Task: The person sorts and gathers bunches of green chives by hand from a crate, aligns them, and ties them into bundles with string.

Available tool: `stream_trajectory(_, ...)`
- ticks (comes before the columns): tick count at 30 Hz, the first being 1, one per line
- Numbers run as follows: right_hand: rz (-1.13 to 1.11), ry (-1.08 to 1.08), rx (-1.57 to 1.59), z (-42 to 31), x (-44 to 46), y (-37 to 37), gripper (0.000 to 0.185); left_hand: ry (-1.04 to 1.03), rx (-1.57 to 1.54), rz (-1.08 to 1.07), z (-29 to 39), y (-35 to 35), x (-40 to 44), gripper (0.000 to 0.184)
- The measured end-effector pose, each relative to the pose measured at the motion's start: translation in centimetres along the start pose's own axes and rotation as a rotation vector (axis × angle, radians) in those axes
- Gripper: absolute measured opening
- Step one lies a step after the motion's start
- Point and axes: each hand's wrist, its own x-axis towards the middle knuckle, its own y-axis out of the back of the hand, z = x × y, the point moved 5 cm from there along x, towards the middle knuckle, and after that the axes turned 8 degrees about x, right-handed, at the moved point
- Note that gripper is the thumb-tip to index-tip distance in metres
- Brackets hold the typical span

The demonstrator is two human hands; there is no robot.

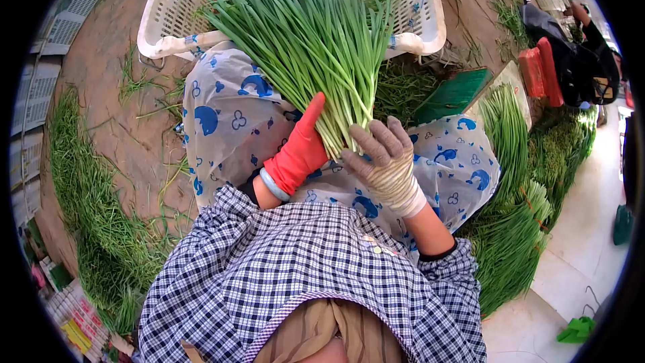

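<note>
A large bundle of long green leafy stalks (316, 40) lies across my lap, its pale stem ends toward me and its leaf tips over a white plastic crate (423, 23). My left hand (300, 151), in a red glove, is wrapped round the left side of the stem ends, thumb up. My right hand (384, 165), in a striped, grey-fingered glove, rests at the right side of the stem ends with its fingers apart. Clear plastic with blue prints (222, 121) covers my legs beneath the bundle.
Loose green trimmings (101, 228) lie on the floor at left. At right are stacked green bundles (514, 249), a green board (453, 94) and a red seat (541, 72) beside a person in dark clothes (584, 60). More crates (33, 101) line the far left.
</note>
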Motion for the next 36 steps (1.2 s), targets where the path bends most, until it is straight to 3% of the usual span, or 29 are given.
stream_trajectory(2,0.089,0.037,0.208,1.1,0.4,-0.6,0.032,-0.033,0.064,0.005,0.4,-0.5,-0.2,0.078)
stream_trajectory(6,-0.024,0.069,0.197,0.4,0.9,-1.5,0.036,0.111,-0.112,-0.059,-0.2,0.3,-0.7,0.078)
stream_trajectory(11,0.036,0.052,0.175,-0.5,2.1,0.3,0.036,0.048,-0.056,-0.04,0.2,-0.7,-0.8,0.073)
stream_trajectory(13,0.049,0.066,0.133,0.6,1.5,-0.7,0.042,0.071,-0.047,-0.089,0.0,-0.2,-0.6,0.074)
stream_trajectory(14,-0.11,0.05,0.198,0.7,1.0,-0.9,0.055,0.115,-0.085,-0.112,-0.3,0.1,-0.7,0.076)
stream_trajectory(15,-0.102,0.05,0.193,0.5,0.9,-0.5,0.055,0.117,-0.078,-0.117,-0.4,0.2,-0.5,0.076)
stream_trajectory(19,0.373,-0.205,0.377,2.3,1.2,1.3,0.054,0.007,0.161,-0.012,0.1,-0.2,-0.2,0.082)
stream_trajectory(21,0.358,-0.523,0.329,5.0,0.2,-0.1,0.063,-0.029,0.148,-0.025,-0.2,1.0,0.3,0.083)
stream_trajectory(22,0.285,-0.474,0.506,4.2,1.3,-0.2,0.06,-0.054,0.163,-0.049,-0.1,0.5,-0.1,0.083)
stream_trajectory(23,0.175,-0.382,0.451,3.3,1.5,-1.2,0.051,-0.05,0.173,-0.054,-0.1,0.4,-0.3,0.083)
stream_trajectory(25,-0.073,-0.25,0.202,1.8,1.2,-3.0,0.046,-0.017,0.104,0.033,-0.2,1.3,-1.1,0.077)
stream_trajectory(26,-0.101,-0.242,0.123,1.5,1.2,-3.8,0.051,-0.012,0.109,0.077,-0.3,1.8,-1.4,0.064)
stream_trajectory(27,-0.098,-0.245,0.121,1.6,1.0,-3.6,0.051,-0.009,0.112,0.076,-0.3,2.0,-1.3,0.064)
stream_trajectory(29,0.044,-0.278,0.165,1.6,1.2,-1.7,0.051,0.046,0.094,0.142,0.0,1.3,-0.8,0.053)
stream_trajectory(30,0.268,-0.344,0.161,2.0,0.2,-1.1,0.064,0.008,0.094,0.135,-0.1,1.6,-0.1,0.048)
stream_trajectory(31,0.269,-0.344,0.161,2.2,0.0,-1.7,0.064,0.009,0.096,0.135,0.0,1.5,-0.1,0.048)
stream_trajectory(33,0.498,-1.091,0.813,5.7,-2.9,-4.8,0.075,0.04,0.194,0.159,0.2,1.4,-0.3,0.046)
stream_trajectory(35,0.39,-1.202,1.285,5.6,-1.3,-6.2,0.076,0.069,0.214,0.162,0.0,1.0,-0.3,0.044)
stream_trajectory(36,0.326,-1.285,1.484,5.3,-0.6,-6.8,0.077,-0.086,0.385,0.31,0.4,1.9,-0.2,0.042)
